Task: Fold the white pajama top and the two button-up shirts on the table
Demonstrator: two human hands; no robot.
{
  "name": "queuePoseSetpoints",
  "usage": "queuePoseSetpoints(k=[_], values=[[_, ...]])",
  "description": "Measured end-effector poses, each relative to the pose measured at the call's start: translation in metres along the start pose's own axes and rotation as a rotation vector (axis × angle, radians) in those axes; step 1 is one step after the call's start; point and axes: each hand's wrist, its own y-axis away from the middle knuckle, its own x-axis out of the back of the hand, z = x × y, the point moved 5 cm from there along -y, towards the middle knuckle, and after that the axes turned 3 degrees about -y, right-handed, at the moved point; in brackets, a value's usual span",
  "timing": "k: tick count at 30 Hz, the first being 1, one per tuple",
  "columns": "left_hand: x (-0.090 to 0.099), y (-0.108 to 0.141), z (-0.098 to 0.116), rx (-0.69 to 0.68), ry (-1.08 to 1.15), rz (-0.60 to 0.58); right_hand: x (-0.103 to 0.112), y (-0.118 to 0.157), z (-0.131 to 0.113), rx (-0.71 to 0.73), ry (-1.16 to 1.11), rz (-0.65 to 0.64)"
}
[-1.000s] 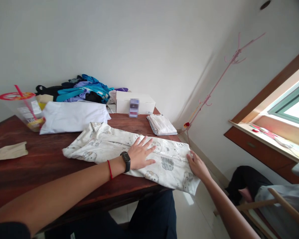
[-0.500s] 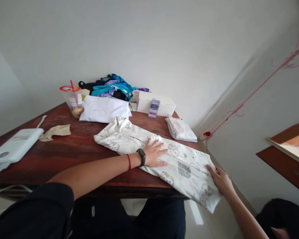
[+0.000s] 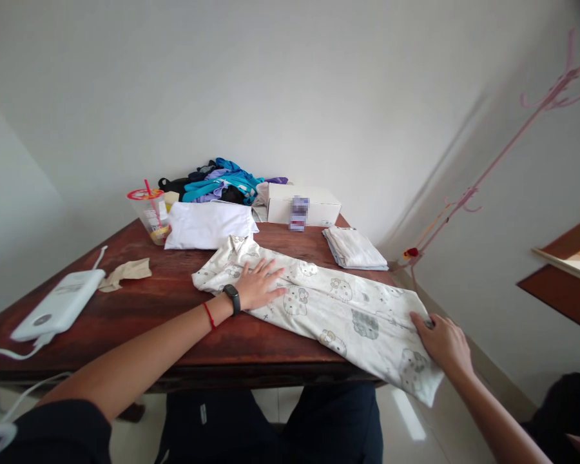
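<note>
A white pajama top [image 3: 314, 303] with a grey and tan cartoon cat print lies folded lengthwise across the wooden table [image 3: 183, 341]. What looks like its collar is at the far left end, and the right end hangs past the table's front edge. My left hand [image 3: 258, 285] rests flat on the left half of the cloth, fingers spread. At the right end, my right hand [image 3: 444, 341] grips the edge with the thumb on top; its other fingers are partly hidden.
Behind the cloth lie a folded white garment [image 3: 212, 225], a pile of clothes [image 3: 227, 180], a white box [image 3: 314, 203] and another folded garment [image 3: 355, 248]. At left are a plastic cup [image 3: 149, 216], a power bank [image 3: 60, 306] with cables and a brown napkin [image 3: 128, 272]. A pink rack [image 3: 502, 161] leans right.
My left hand has slid left along the cloth toward the collar end, still flat. My right hand keeps its hold on the right end. The view has shifted slightly.
</note>
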Motion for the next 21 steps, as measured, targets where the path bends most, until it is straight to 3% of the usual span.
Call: queuePoseSetpoints(k=[4, 7, 13, 21], values=[[0.008, 0.014, -0.042, 0.071, -0.035, -0.006, 0.004, 0.003, -0.007, -0.031, 0.028, -0.05], [0.01, 0.026, -0.056, 0.073, -0.049, -0.021, 0.01, 0.001, -0.013, -0.043, 0.048, -0.04], [0.013, 0.038, -0.052, 0.092, -0.072, -0.043, 0.015, -0.027, -0.021, 0.022, -0.043, 0.0], [0.013, 0.062, -0.038, 0.155, -0.136, -0.021, 0.0, -0.067, -0.024, 0.111, -0.171, -0.139]])
